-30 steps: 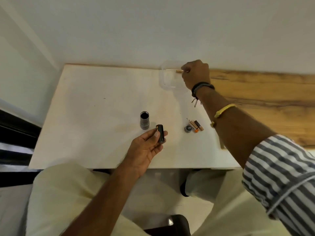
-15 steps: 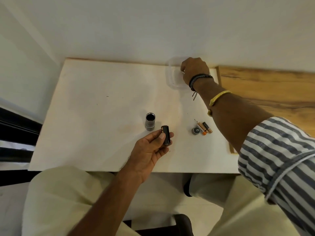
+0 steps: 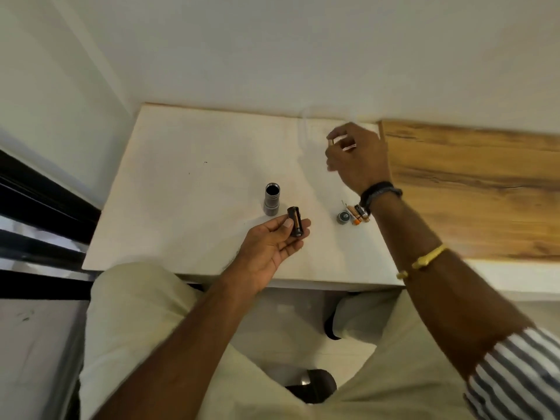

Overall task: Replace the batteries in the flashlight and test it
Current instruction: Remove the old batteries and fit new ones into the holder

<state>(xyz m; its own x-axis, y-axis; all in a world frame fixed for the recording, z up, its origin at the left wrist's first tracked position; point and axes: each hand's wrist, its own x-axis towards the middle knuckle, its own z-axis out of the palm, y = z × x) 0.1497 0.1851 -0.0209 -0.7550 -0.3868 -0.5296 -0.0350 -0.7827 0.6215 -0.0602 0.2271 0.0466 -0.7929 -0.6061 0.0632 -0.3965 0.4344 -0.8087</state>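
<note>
My left hand [image 3: 272, 241] lay palm up over the near part of the desk [image 3: 194, 177], thumb and fingers pinched on the black battery holder [image 3: 295, 221], whose long axis ran roughly twelve to six o'clock. My right hand [image 3: 357, 156] hung above the far side of the desk at about one o'clock from the holder, fingers curled shut on a small battery [image 3: 341, 143]; blur left its ends unclear. The open flashlight body [image 3: 271, 198] stood upright on the desk just beyond my left hand, at eleven o'clock from the holder, mouth up. The tail cap [image 3: 343, 217] and the spent batteries [image 3: 359, 214] lay at three o'clock from the holder, under my right wrist.

The coming move, as I judged it, turned on this: the battery had to travel toward seven o'clock to reach the holder, and lie parallel to its axis. The right hand carried it; the left was nearer the flashlight.

A second earlier my right hand was farther away, at the clear container [image 3: 306, 128] by the wall; it had since drawn back toward me. My left hand had barely shifted.
</note>
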